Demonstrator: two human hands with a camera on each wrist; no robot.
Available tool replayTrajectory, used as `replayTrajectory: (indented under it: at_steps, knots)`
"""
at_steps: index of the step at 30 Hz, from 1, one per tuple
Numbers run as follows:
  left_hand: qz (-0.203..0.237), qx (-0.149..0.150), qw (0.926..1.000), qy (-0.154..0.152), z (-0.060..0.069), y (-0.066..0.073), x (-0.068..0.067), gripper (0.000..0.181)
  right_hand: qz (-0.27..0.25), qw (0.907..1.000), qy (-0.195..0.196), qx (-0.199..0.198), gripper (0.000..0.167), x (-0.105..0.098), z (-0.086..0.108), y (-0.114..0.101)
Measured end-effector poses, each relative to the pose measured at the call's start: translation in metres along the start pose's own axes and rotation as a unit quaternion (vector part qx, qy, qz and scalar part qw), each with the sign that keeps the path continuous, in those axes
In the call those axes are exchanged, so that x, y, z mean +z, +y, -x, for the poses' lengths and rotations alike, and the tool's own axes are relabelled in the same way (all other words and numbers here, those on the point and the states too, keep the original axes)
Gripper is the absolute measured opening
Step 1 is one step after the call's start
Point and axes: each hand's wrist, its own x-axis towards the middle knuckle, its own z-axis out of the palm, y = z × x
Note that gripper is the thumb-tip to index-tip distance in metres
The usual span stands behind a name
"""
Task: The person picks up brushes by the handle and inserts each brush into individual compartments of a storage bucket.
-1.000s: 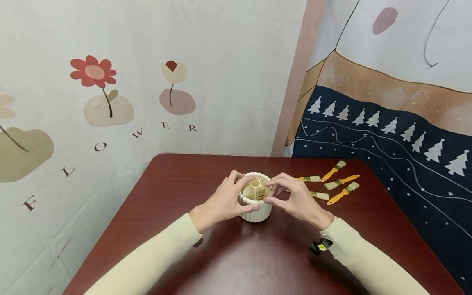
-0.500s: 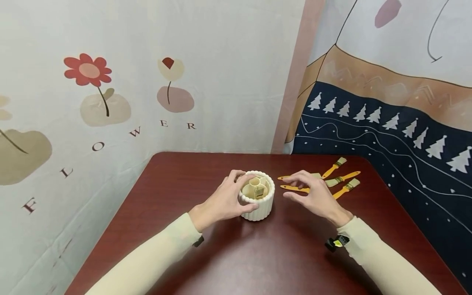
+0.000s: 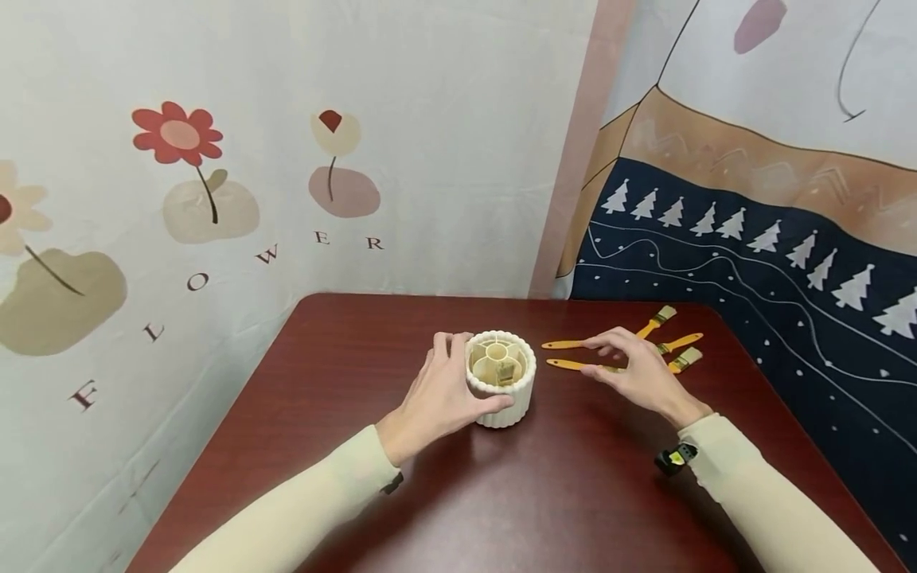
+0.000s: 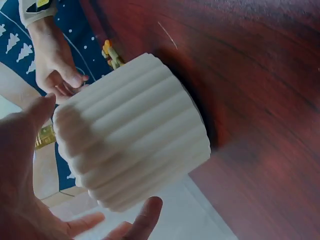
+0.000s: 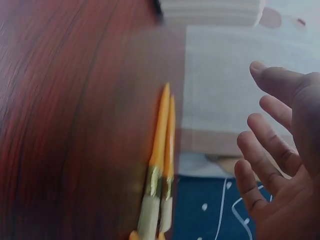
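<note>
My left hand point(image 3: 440, 390) curves round the left side of a round, ribbed white holder point(image 3: 514, 406), thumb at its front and fingers at the far left. Through the holder's open top, dividers and the bristles of one brush point(image 3: 505, 372) show. In the left wrist view, the hand point(image 4: 20, 165) spans the ribbed holder point(image 4: 135, 130). My right hand point(image 3: 641, 378) hovers over two yellow-handled brushes point(image 3: 563, 345) point(image 3: 564, 364), partly hiding them. In the right wrist view, that hand point(image 5: 280, 150) has its fingers apart, holding nothing, beside the two brushes point(image 5: 160, 130) point(image 5: 170, 140).
Beyond the right hand, more yellow-handled brushes point(image 3: 665, 314) point(image 3: 686, 360) lie on the dark red table point(image 3: 344, 366), one point(image 3: 686, 342) between them. Behind the table hang a flower-print cloth point(image 3: 444, 159) and a dark blue cloth with white trees point(image 3: 752, 270).
My right hand has moved away from the holder, rightward over the brushes. The left hand stays at the holder, its fingers shifted slightly back and left from the rim.
</note>
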Motion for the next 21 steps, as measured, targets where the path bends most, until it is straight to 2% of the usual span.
replayTrajectory:
  at_steps: [7, 15, 21]
  knots:
    - [-0.012, -0.015, 0.9997, 0.014, -0.005, 0.002, 0.006, 0.102, 0.028, 0.9993, -0.012, 0.02, 0.052, -0.001, 0.001, 0.027]
    - [0.027, -0.012, 0.9995, 0.01, -0.003, 0.0, 0.007, 0.097, 0.031, 0.9963, -0.048, 0.064, 0.055, -0.003, 0.006, 0.049]
    - [0.041, -0.012, 0.9991, -0.003, -0.002, -0.004, 0.005, 0.1, 0.037, 0.9955, -0.059, 0.064, 0.054, -0.001, 0.008, 0.061]
